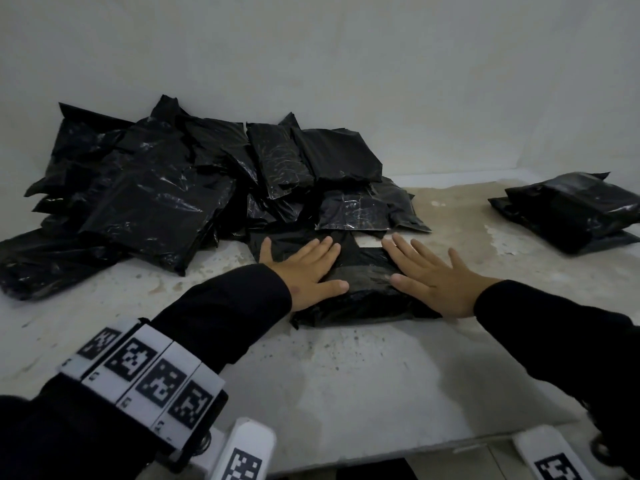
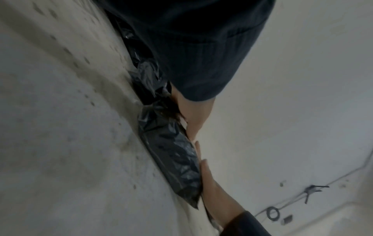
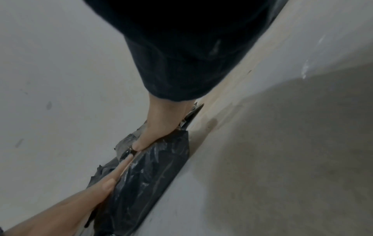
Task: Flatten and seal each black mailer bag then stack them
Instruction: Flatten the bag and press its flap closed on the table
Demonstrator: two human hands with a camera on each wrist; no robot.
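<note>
Mailer bag [image 1: 360, 282] lay on table [image 1: 346, 375] before person, left hand [image 1: 304, 271] and right hand [image 1: 433, 275] flat on it, fingers straight, pressing. Unsorted heap [image 1: 173, 188] behind, small stack [image 1: 575, 209] far right. Risk: slick plastic might slide, trapped air might re-puff before sealing.

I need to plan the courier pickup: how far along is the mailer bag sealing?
Early. Done: a small stack of flattened bags on the table's right. In hand: the left hand and right hand press flat on one mailer bag. Left: the big loose pile at the back left.
</note>
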